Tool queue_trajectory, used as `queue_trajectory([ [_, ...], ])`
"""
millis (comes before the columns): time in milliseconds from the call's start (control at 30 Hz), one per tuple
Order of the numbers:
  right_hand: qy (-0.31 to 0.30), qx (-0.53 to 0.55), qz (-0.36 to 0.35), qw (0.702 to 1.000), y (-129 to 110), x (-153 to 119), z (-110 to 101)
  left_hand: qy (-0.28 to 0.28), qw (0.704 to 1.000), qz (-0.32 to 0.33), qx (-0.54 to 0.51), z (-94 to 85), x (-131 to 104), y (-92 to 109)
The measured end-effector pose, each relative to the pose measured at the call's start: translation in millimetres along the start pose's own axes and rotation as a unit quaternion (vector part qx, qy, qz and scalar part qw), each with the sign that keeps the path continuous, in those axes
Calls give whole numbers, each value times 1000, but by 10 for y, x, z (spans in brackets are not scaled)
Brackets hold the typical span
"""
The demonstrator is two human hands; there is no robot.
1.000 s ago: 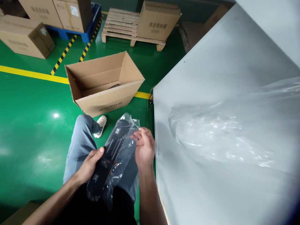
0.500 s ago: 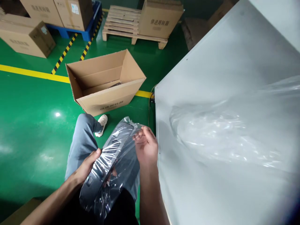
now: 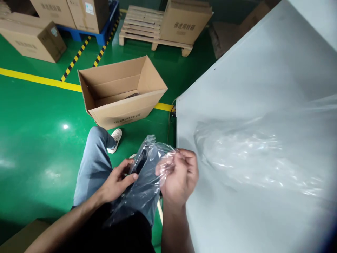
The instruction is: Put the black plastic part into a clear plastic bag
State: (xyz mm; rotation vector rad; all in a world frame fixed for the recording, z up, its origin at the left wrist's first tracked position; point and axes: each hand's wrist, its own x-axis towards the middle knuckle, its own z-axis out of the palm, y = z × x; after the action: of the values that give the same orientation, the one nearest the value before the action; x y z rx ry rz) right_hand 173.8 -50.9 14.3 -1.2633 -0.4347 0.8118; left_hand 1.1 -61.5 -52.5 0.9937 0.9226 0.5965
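A dark, long part (image 3: 141, 161) lies inside a clear plastic bag (image 3: 147, 179) above my lap. My left hand (image 3: 117, 181) grips the part through the plastic, with thumb and fingers on either side of it. Pinched between the fingers of my right hand (image 3: 180, 174) is the bag's loose plastic, pulled out to the right of the part. The lower portion of the part is hidden behind my left hand and the folds of plastic.
An open cardboard box (image 3: 126, 105) with a dark item inside stands on the green floor ahead. At right, crumpled clear plastic (image 3: 250, 151) lies on a grey surface (image 3: 237, 88). Behind are a wooden pallet (image 3: 142, 24) and closed cartons (image 3: 184, 24).
My right hand has moved right and drawn the plastic out with it. The part has turned, showing less of its broad face, and my left hand has shifted right along it.
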Motion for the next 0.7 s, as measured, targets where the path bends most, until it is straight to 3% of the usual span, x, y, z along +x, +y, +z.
queue_trajectory([
  [100, 53, 15, 19, 998, -35, 124, -71, 42, 997, -42, -47, -36, -78, -27],
  [200, 53, 31, 66, 996, -32, 217, -125, 88, 983, -125, -97, -114, -115, -20],
  [300, 41, 41, 91, 994, 20, 246, -144, 73, 973, -172, -136, -143, -94, 68],
  [500, 15, 21, 87, 996, 88, 280, -191, 3, 961, -207, -184, -118, -63, 215],
  [567, -1, 1, 79, 997, 101, 305, -245, 24, 962, -202, -183, -142, -38, 197],
  [700, -70, -31, 62, 995, 255, 235, -347, 123, 974, -132, -140, -234, 54, 143],
])
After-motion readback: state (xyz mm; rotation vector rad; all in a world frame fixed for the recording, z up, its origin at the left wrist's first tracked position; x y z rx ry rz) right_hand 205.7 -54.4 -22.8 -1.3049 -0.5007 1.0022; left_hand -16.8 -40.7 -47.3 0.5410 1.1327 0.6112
